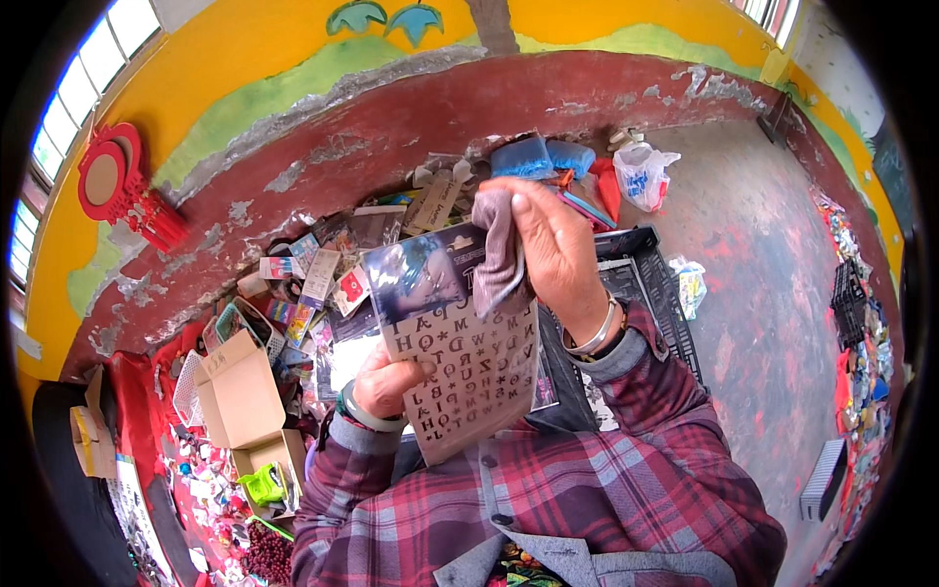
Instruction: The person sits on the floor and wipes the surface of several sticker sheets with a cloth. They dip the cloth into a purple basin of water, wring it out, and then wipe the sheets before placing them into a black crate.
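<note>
My left hand (384,380) grips a flat pack of letter stickers (474,377) by its left edge, thumb on the front. The pack's lower part is pale with rows of dark letters, and a dark, glossy picture header (421,274) tops it. A crumpled greyish-mauve cloth (499,245) is pinched in my right hand (559,245). It hangs in front of the pack's upper right corner and seems to touch it. Behind and right of the pack, a black plastic crate (670,293) holds flat packs, partly hidden by my right arm.
Mixed packs and cards (318,274) are piled along the red wall. An open cardboard box (240,391) stands at left, with a bright green item (262,484) inside. A white plastic bag (644,176) lies beyond the crate. Clutter and a dark basket (848,303) line the right wall.
</note>
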Action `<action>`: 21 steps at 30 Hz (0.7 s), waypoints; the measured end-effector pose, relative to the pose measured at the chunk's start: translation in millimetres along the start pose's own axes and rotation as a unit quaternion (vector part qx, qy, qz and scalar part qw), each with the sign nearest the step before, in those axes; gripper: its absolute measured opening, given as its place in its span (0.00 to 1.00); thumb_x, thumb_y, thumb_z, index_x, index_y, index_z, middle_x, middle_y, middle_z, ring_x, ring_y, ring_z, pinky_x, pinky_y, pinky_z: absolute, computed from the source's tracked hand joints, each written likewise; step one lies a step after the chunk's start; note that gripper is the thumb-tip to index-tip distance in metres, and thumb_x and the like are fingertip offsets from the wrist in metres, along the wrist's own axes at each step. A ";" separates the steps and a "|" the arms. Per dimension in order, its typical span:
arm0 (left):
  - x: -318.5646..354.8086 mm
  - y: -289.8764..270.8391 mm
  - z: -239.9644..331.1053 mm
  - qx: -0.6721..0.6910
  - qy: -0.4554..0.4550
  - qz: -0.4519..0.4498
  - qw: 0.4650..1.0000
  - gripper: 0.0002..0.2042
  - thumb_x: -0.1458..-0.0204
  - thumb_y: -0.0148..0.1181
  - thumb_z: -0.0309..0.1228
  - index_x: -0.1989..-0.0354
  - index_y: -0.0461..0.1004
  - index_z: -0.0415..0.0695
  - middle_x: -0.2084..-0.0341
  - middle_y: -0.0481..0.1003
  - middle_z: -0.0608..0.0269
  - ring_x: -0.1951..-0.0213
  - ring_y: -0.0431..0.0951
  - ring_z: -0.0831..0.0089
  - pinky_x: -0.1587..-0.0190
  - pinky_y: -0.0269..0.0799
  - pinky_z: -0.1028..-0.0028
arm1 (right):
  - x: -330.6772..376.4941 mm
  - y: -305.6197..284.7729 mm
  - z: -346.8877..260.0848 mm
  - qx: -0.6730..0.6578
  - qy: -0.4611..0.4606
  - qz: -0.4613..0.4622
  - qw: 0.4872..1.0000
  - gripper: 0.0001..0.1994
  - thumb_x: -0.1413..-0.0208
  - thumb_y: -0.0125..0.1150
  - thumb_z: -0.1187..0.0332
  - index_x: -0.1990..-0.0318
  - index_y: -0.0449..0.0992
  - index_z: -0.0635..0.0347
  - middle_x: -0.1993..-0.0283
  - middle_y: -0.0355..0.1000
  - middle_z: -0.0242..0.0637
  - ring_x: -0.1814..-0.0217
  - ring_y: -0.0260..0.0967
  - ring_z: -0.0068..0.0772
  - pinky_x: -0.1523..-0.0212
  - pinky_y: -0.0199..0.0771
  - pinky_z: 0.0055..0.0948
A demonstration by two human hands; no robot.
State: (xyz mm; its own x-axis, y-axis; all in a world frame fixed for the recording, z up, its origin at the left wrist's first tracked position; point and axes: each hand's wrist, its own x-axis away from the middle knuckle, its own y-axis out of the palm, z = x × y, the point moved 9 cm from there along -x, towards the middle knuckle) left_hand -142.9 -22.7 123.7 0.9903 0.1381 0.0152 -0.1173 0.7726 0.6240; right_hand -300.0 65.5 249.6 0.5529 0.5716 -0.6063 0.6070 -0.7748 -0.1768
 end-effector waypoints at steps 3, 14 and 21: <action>-3.5 3.0 -5.6 -0.061 -0.030 -0.004 0.998 0.22 0.52 0.46 0.16 0.45 0.65 0.37 0.53 0.73 0.56 0.50 0.72 0.64 0.47 0.66 0.66 | -14.1 6.1 -22.5 -0.025 -0.018 0.000 1.000 0.14 0.36 0.45 0.62 0.54 0.73 0.63 0.60 0.76 0.43 0.59 0.75 0.35 0.58 0.72 0.28; -8.4 20.0 -15.3 -0.061 -0.055 -0.050 0.995 0.28 0.51 0.43 0.16 0.37 0.55 0.41 0.44 0.65 0.55 0.41 0.63 0.63 0.40 0.57 0.62 | 2.4 37.9 -33.0 0.193 -0.167 -0.086 0.963 0.12 0.47 0.61 0.60 0.68 0.73 0.59 0.74 0.72 0.41 0.73 0.71 0.47 0.75 0.68 0.35; -13.6 16.8 -14.5 -0.021 -0.005 -0.068 0.997 0.28 0.50 0.45 0.16 0.38 0.55 0.41 0.45 0.65 0.54 0.43 0.65 0.61 0.40 0.58 0.61 | -15.8 32.4 -22.8 0.206 -0.133 -0.094 0.965 0.16 0.45 0.57 0.55 0.76 0.71 0.59 0.78 0.70 0.44 0.76 0.70 0.49 0.78 0.67 0.40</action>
State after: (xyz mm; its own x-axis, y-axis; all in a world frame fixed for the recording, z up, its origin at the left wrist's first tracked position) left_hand -159.3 -2.6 122.7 0.9979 0.0244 -0.0592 0.0151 0.8095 0.5869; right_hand -276.1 37.6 271.2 0.2559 0.6647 -0.7019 0.3724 -0.7378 -0.5630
